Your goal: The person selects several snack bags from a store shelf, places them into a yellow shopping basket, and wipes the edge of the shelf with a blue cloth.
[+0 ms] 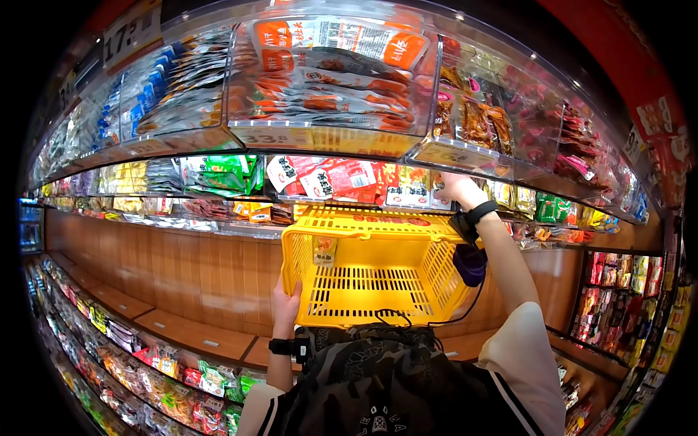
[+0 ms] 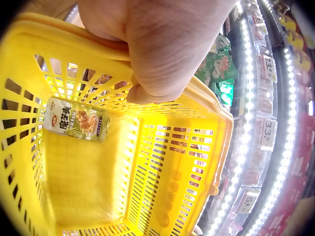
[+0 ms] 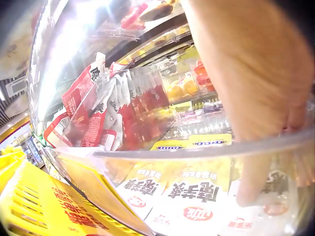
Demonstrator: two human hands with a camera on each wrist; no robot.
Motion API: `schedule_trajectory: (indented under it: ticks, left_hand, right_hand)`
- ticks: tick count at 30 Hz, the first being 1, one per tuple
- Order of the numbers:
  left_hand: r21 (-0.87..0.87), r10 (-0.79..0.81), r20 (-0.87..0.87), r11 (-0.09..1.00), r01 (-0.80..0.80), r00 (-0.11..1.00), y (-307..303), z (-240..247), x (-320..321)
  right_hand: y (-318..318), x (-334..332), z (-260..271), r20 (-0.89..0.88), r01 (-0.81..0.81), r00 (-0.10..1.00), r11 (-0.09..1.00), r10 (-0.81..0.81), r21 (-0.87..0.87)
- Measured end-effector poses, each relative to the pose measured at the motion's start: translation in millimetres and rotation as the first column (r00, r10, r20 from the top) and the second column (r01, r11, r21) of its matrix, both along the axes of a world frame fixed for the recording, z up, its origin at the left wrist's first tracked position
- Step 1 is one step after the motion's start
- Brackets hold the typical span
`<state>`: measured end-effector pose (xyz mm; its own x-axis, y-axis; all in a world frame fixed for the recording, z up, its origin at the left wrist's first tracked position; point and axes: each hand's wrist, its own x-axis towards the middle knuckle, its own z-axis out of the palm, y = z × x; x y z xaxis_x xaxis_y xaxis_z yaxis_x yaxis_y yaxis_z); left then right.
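My left hand [image 1: 286,304] grips the left rim of a yellow plastic basket [image 2: 167,196], its fingers curled over the edge in the left wrist view. Inside the basket lies one small pale-green snack packet [image 2: 76,120] with a food picture on it. My right hand [image 1: 462,190] reaches into a clear shelf bin beyond the basket. In the right wrist view its thumb [image 3: 250,189] points down against white-and-yellow snack packets [image 3: 194,196], seen through the clear front wall [image 3: 197,147]. The other fingers are partly hidden at the right edge of that view.
Red-and-white packets [image 3: 142,105] stand in the bin beside my right hand. Above it, an upper shelf [image 1: 327,138] of clear bins juts out with bagged snacks. Lower shelves [image 1: 167,363] with more packets curve along the left. A black cable [image 1: 465,312] hangs across the basket's near side.
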<state>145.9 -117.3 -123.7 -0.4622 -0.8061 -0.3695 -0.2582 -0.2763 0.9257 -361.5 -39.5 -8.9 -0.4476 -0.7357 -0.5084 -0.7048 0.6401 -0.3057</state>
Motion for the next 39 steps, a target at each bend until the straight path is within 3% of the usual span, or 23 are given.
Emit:
schedule_trajectory:
  ticks: [4,8,12,16,18,21,22,23,24,25,27,28,29,31,33,36,39]
  left_hand:
    - [0.043,0.002,-0.028,0.999,-0.001,1.0,-0.2,-1.5,0.4]
    - [0.052,-0.021,-0.049,0.998,0.023,0.999,-0.2,-13.7,6.3]
    - [0.027,-0.018,-0.05,0.999,0.02,0.999,-0.5,-20.7,7.3]
    - [0.089,0.013,-0.047,0.996,-0.008,0.999,0.5,-7.1,3.4]
    - [0.072,0.025,-0.03,0.997,-0.022,0.999,-0.3,-5.7,1.4]
    - [0.061,0.019,-0.003,0.998,-0.019,1.0,0.3,-6.5,1.8]
    - [0.066,0.021,-0.032,0.998,-0.018,0.999,0.9,-7.1,1.6]
    - [0.069,0.019,-0.062,0.997,-0.015,0.998,0.6,-7.5,1.1]
    - [0.068,0.027,-0.054,0.997,-0.023,0.998,0.1,-8.1,1.1]
    - [0.055,0.022,-0.046,0.998,-0.02,0.999,-0.4,-8.5,1.0]
    - [0.049,0.008,-0.03,0.999,-0.007,1.0,1.6,-6.2,2.4]
    - [0.07,0.013,-0.026,0.997,-0.011,1.0,0.3,-3.7,0.8]
    - [0.091,0.016,-0.023,0.996,-0.014,1.0,-1.3,-2.0,-1.2]
    - [0.071,0.004,-0.031,0.998,-0.001,1.0,-2.2,-3.9,-1.3]
    - [0.048,-0.002,-0.036,0.999,0.004,0.999,-1.5,-5.4,0.6]
    - [0.083,0.015,-0.013,0.996,-0.014,1.0,-0.7,-7.2,2.3]
    - [0.073,0.019,-0.02,0.997,-0.017,1.0,-0.1,-6.6,0.3]
  right_hand:
    - [1.4,-6.5,-9.1,-0.077,-0.111,0.991,0.994,0.109,-0.021]
    - [-1.7,-10.5,-6.9,-0.008,-0.055,0.998,0.997,0.055,0.058]
    - [6.4,-8.5,-7.9,-0.019,-0.106,0.994,0.99,0.104,-0.098]
    - [8.6,1.3,8.3,-0.04,-0.153,0.988,0.98,0.149,-0.13]
    - [7.0,13.1,26.5,0.082,0.004,0.997,0.99,0.008,-0.144]
    - [22.2,38.7,44.5,-0.088,-0.142,0.989,0.94,0.12,-0.312]
    - [19.0,60.3,74.6,0.026,-0.123,0.991,0.971,0.131,-0.204]
    - [24.7,83.6,95.4,0.147,-0.136,0.974,0.966,0.17,-0.218]
    - [31.4,98.5,105.8,0.315,-0.233,0.902,0.946,0.297,-0.224]
    - [35.6,115.9,109.3,0.57,-0.334,0.718,0.916,0.399,-0.221]
    - [12.9,155.9,116.2,0.792,-0.516,0.406,0.83,0.456,-0.212]
    - [4.9,175.2,88.7,0.799,-0.579,0.412,0.803,0.437,-0.141]
    - [6.1,191.0,43.3,0.685,-0.557,0.454,0.782,0.569,-0.28]
    - [7.3,220.4,-52.3,0.41,-0.348,0.757,0.845,0.508,-0.406]
    - [-23.3,234.7,-93.1,0.42,-0.203,0.871,0.965,0.256,-0.166]
    - [-34.2,250.8,-164.7,0.361,-0.147,0.911,0.976,0.197,-0.163]
    - [-34.5,272.6,-196.2,0.257,-0.079,0.951,0.938,0.173,-0.339]
